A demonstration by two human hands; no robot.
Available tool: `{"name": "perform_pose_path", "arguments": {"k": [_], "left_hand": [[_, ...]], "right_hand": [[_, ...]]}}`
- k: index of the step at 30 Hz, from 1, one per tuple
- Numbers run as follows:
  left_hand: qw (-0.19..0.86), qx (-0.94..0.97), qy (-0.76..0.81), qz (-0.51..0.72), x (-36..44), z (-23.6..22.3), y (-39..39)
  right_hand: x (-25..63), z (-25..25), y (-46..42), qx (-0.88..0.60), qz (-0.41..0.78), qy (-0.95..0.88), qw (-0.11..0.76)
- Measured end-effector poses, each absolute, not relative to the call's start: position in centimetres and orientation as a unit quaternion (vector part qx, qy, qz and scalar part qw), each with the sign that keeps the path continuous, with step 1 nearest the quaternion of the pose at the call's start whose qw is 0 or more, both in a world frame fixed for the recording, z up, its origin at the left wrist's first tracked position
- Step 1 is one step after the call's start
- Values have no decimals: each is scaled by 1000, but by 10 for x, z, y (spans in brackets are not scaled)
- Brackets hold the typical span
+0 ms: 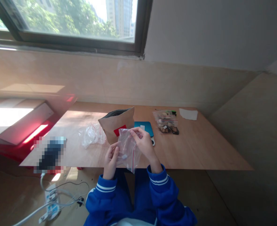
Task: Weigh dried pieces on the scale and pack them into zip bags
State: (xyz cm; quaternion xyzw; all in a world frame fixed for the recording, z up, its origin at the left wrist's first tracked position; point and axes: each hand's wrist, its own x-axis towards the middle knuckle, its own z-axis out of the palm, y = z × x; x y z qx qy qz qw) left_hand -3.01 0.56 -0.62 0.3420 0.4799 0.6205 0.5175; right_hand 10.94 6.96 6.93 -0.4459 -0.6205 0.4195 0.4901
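Note:
A clear zip bag (pixel 126 150) with a red seal line hangs between my two hands at the table's front edge. My left hand (pixel 111 157) pinches one side of it, and my right hand (pixel 143 141) grips its upper right part. Just behind stands an upright brown paper pouch (pixel 115 123) with a red label, its top gaping. Partly covered by my right hand is a teal flat device (pixel 145 126), perhaps a scale, with a white edge. Left of the pouch lies a heap of clear plastic bags (pixel 92 135).
Several filled zip bags (pixel 167 122) lie on the wooden table (pixel 199 147) to the right, beside a white paper piece (pixel 188 114). A blurred-out dark object (pixel 51 153) is at the left edge. Below it, a power strip (pixel 51 202) and cables lie on the floor.

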Motion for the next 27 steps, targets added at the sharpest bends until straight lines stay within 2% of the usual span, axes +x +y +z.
{"name": "perform_pose_path", "arguments": {"k": [5,11,14,15,17,18,23,27], "left_hand": [[475,348,517,622,-36,-8,10],[499,382,532,567,-63,-13,6],[472,357,570,570,-98,-12,-6],[461,342,583,575,-110,-10,-11],[415,303,610,603,-133,-6,-21],[389,286,623,616,-142,-3,-24],[233,245,672,659,-163,8,-12],[184,288,692,636,-174,3,35]], "right_hand": [[119,54,76,-427,503,-571,489],[147,33,80,-398,507,-621,446],[182,13,96,-476,407,-633,455],[197,6,105,-516,340,-639,459],[229,-9,126,-607,159,-666,404],[244,-14,138,-628,128,-662,389],[298,-25,194,-676,57,-664,314],[317,-21,220,-706,19,-667,237]]}}
